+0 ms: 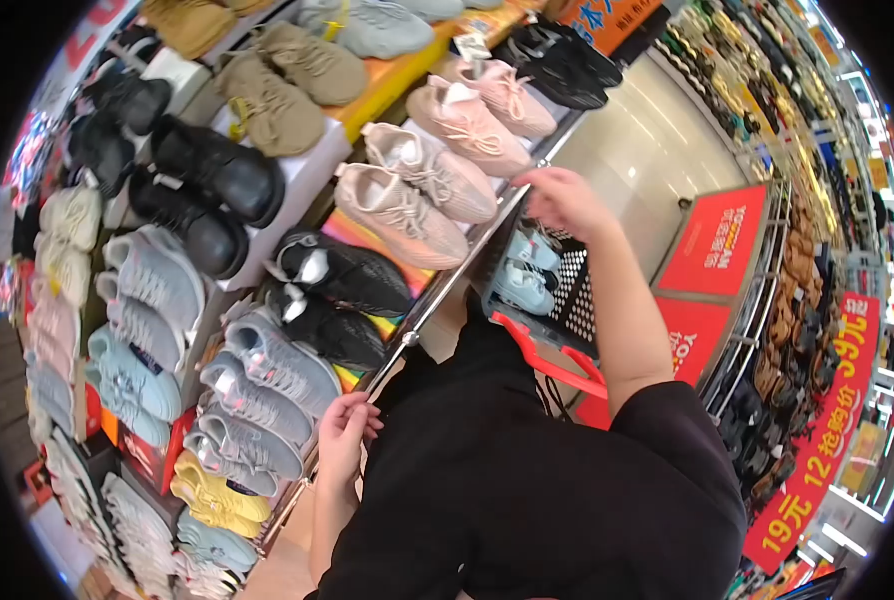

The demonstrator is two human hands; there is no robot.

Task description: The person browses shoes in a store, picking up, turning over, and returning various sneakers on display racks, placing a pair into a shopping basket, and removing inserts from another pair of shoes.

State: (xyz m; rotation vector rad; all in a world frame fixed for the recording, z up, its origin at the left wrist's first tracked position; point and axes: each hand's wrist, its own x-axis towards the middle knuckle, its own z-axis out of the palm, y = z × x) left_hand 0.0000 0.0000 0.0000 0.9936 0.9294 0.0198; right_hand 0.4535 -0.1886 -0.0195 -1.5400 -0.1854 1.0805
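My right hand (565, 202) reaches over the metal rail near the toe of a pink lace-up sneaker (467, 125); its fingers are loosely bent and apart, with nothing seen in them. I cannot tell whether a fingertip touches the rail (447, 290). My left hand (345, 432) hangs low by the same rail, fingers curled in and nothing visible in them. Between the hands, a pair of pale pink sneakers (407, 215) and black sneakers (342, 275) lie on the display. Below my right forearm is a grey basket (567, 320) with a red handle (542, 350), holding light blue shoes (527, 270).
Grey sneakers (272, 365), yellow sneakers (219, 495) and black shoes (217, 170) line the sloping display on the left. Red sign panels (712, 240) and a rack of shoes (767, 400) stand to the right. A tiled floor (657, 130) runs between them.
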